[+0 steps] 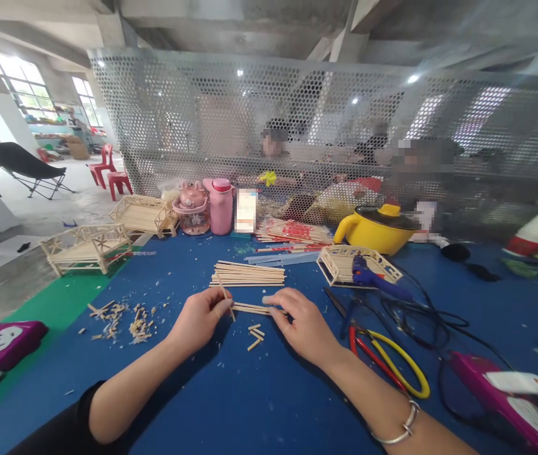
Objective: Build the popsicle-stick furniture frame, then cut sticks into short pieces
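Observation:
My left hand is closed, pinching a thin wooden stick that slants up between thumb and fingers. From that hand, a pair of wooden sticks runs across to my right hand, whose thumb and fingertips are closed around their right end. Just beyond lies a row of longer wooden sticks, side by side on the blue table. Several short cut pieces rest below the held sticks.
Wood scraps litter the left. On the right are pliers, a blue glue gun with black cable, and a small stick frame. Pink bottle, yellow pot and perforated metal screen stand behind; people sit beyond.

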`<state>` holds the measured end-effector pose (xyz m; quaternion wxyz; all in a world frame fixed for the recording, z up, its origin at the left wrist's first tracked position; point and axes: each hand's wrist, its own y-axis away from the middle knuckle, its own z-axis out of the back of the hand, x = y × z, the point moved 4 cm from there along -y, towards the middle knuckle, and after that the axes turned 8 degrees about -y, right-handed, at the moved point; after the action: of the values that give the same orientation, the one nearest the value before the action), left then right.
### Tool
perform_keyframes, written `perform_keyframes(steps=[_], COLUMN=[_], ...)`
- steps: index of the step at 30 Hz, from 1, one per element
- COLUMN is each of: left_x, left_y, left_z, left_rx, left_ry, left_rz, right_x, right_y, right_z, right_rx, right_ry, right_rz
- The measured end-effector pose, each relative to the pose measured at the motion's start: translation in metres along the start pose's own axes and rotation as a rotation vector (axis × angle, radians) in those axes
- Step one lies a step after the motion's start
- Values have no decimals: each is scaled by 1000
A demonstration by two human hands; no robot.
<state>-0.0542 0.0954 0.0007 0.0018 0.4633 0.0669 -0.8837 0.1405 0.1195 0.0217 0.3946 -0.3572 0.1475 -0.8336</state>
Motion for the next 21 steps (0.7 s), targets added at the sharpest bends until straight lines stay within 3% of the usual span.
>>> perform_keyframes(steps=[3,8,13,21], left_x=[-2,-7,-9,-6], left_y=[1,3,6,7], left_z=[-1,-1,-2,-4], left_rx=[60,57,31,-24], left_ry=[-68,-152,-209,-228], left_rz=[-95,-162,-206,-202], right_x=[-2,-14,-25,-26], right_y=[2,3,5,5], right_z=[-6,-10,-16,-9], right_rx=[90,111,214,204], right_ry=[12,146,197,351], right_rz=[-35,-85,-151,-280])
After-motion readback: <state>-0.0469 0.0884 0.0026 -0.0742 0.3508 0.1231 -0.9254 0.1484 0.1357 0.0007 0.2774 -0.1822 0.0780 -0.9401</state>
